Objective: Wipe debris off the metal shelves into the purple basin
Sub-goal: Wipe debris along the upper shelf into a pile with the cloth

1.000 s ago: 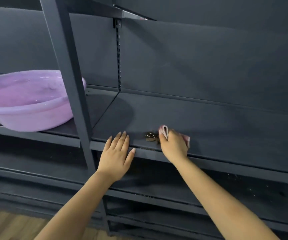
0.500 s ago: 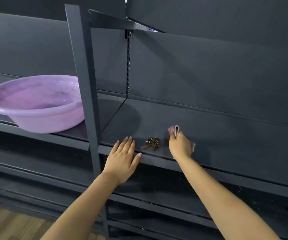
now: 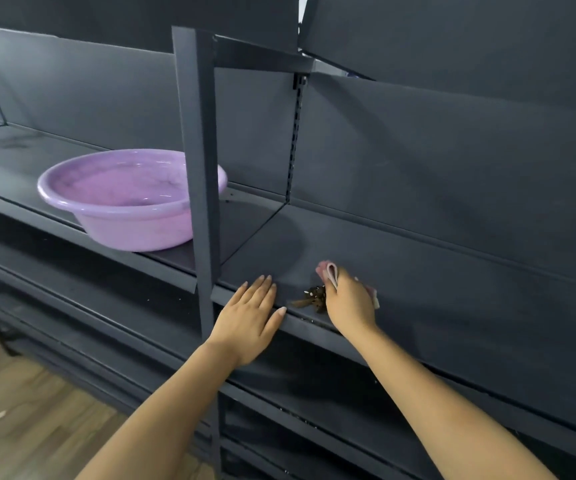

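A small pile of brown debris (image 3: 312, 298) lies near the front edge of the dark metal shelf (image 3: 435, 289). My right hand (image 3: 349, 303) grips a folded pink cloth (image 3: 330, 271) and presses it against the right side of the pile. My left hand (image 3: 250, 315) lies flat with straight fingers on the shelf's front lip, just left of the debris. The purple basin (image 3: 130, 199) stands on the neighbouring shelf section to the left, behind an upright post.
A dark upright post (image 3: 198, 168) stands between the basin and my hands. Lower shelves (image 3: 314, 427) below carry scattered specks. Wooden floor (image 3: 20, 410) shows at the lower left. A shelf bracket (image 3: 262, 57) juts out overhead.
The view has shifted so the basin and post sit further right. My right hand with the cloth has pushed the debris left, closer to my left hand.
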Motion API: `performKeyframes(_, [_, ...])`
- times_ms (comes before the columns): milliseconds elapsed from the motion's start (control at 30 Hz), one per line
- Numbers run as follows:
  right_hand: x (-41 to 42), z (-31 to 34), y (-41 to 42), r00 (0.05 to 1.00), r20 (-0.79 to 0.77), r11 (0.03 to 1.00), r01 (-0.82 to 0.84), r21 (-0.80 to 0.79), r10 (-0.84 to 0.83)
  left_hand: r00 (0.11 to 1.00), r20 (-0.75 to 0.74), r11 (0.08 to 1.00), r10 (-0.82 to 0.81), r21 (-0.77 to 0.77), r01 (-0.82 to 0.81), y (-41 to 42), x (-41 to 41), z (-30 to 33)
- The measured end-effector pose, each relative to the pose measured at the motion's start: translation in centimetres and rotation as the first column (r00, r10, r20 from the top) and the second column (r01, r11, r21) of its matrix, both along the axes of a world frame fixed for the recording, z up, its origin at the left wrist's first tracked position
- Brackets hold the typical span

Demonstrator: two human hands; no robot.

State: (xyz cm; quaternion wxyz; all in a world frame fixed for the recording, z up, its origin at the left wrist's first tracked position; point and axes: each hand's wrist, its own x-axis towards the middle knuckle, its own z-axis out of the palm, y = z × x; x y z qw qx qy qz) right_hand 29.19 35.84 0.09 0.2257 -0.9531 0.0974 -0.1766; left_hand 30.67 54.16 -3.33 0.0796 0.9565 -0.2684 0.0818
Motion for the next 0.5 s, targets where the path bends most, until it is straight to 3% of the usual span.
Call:
performKeyframes(167, [0.9, 0.8, 4.7, 0.963, 0.070, 0.958, -0.250, -0.141, 0.262, 0.995, 0.059, 0.996, 0.084, 0.026, -0.086, 3.7, -1.4, 0.5])
performKeyframes(300, [0.8, 0.9, 11.1, 0.880, -0.043, 0.854, -0.470, -0.224, 0.473, 0.976, 0.065, 0.976, 0.209, 0.047, -0.212, 8.4, -3.0, 0.8])
performKeyframes(500, [0.0, 2.0, 18.8, 0.712, -0.033, 0.640, -0.650, -0.409, 0.702, 0.912, 0.094, 0.909, 0.400, 0.090, -0.408, 17.0, -5.2, 1.1])
